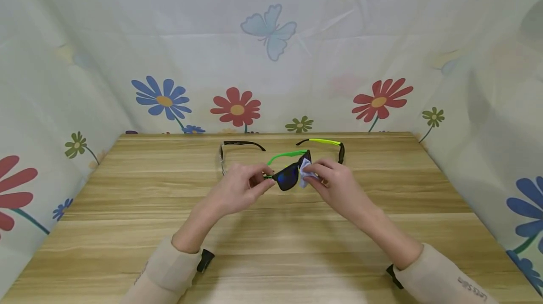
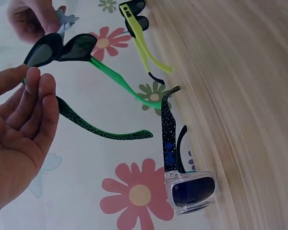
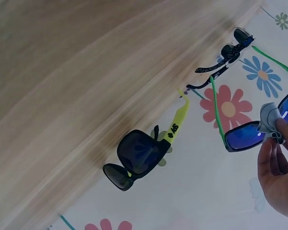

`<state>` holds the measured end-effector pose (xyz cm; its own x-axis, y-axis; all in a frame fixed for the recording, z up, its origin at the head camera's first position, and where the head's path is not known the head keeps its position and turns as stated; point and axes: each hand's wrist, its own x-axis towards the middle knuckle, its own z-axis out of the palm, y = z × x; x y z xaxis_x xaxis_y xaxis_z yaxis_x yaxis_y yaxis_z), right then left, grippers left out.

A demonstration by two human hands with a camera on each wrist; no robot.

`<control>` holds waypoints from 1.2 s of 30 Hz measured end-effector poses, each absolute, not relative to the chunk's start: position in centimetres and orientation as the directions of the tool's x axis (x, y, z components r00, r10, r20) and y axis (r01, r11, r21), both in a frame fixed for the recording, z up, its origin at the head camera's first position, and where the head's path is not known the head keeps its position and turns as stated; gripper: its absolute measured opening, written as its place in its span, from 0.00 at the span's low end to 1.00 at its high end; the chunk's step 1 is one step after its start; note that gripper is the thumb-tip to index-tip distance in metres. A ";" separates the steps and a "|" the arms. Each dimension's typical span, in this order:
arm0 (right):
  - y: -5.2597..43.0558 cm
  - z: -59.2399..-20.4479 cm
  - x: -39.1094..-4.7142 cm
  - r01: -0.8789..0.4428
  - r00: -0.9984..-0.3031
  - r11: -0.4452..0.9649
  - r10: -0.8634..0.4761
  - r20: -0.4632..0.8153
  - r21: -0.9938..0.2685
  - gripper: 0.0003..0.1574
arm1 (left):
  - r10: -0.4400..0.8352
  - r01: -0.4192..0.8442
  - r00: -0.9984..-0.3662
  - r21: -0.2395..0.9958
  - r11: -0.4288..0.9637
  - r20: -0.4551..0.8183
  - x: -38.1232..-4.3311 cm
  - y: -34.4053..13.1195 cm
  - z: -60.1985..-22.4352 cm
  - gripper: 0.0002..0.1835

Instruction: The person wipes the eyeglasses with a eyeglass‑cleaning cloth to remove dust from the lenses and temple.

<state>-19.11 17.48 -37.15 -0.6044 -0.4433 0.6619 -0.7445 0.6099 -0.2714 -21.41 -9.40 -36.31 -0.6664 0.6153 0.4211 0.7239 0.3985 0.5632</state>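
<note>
Above the table, my left hand (image 1: 242, 186) pinches a pair of black-framed sunglasses (image 1: 288, 179) near one hinge. In the left wrist view, the sunglasses' bright green temple (image 2: 117, 81) and a dark green patterned one stretch out unfolded. My right hand (image 1: 339, 186) pinches a small, crumpled pale blue cloth (image 1: 304, 179) between thumb and fingers. The right wrist view puts the cloth (image 3: 270, 120) against the lens area beside the nose bridge, covering part of it. Blue reflections show on both lenses.
On the wooden table (image 1: 271, 252), clear-framed sunglasses with speckled black temples (image 2: 194, 191) lie at the back left. Black sunglasses with yellow temples (image 3: 141, 153) lie to the right. A white flower-printed curtain (image 1: 186, 49) encloses the back and sides.
</note>
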 end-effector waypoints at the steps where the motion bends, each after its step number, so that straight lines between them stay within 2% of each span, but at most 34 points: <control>1: 17.5 -37.2 -19.1 -0.741 -0.611 0.609 -0.437 0.660 -0.282 0.13 | 0.612 0.720 -0.671 0.565 0.403 0.419 -21.4 -9.4 -36.3 0.05; 6: 17.2 -37.2 -18.9 -0.764 -0.591 0.579 -0.452 0.668 -0.283 0.13 | 0.605 0.719 -0.677 0.555 0.419 0.419 -21.5 -9.4 -36.4 0.05; 15: 15.7 -36.8 -18.0 -0.813 -0.518 0.550 -0.534 0.668 -0.191 0.15 | 0.614 0.732 -0.665 0.536 0.421 0.426 -21.5 -9.3 -36.5 0.05; 25: 15.0 -36.8 -17.8 -0.844 -0.441 0.524 -0.563 0.698 -0.111 0.17 | 0.630 0.751 -0.641 0.529 0.395 0.439 -21.5 -9.1 -36.6 0.05; 30: 14.9 -36.7 -18.0 -0.833 -0.444 0.544 -0.553 0.705 -0.098 0.16 | 0.634 0.748 -0.642 0.537 0.391 0.431 -21.5 -9.0 -36.6 0.05; 36: 15.3 -36.6 -18.3 -0.803 -0.478 0.585 -0.513 0.713 -0.118 0.15 | 0.631 0.748 -0.642 0.535 0.392 0.435 -21.4 -9.1 -36.5 0.05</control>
<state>-18.34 15.30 -36.65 -0.4782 -0.5133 0.7126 -0.8027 0.5846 -0.1176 -21.40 -9.11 -36.49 -0.6424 0.6309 0.4350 0.7479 0.3924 0.5354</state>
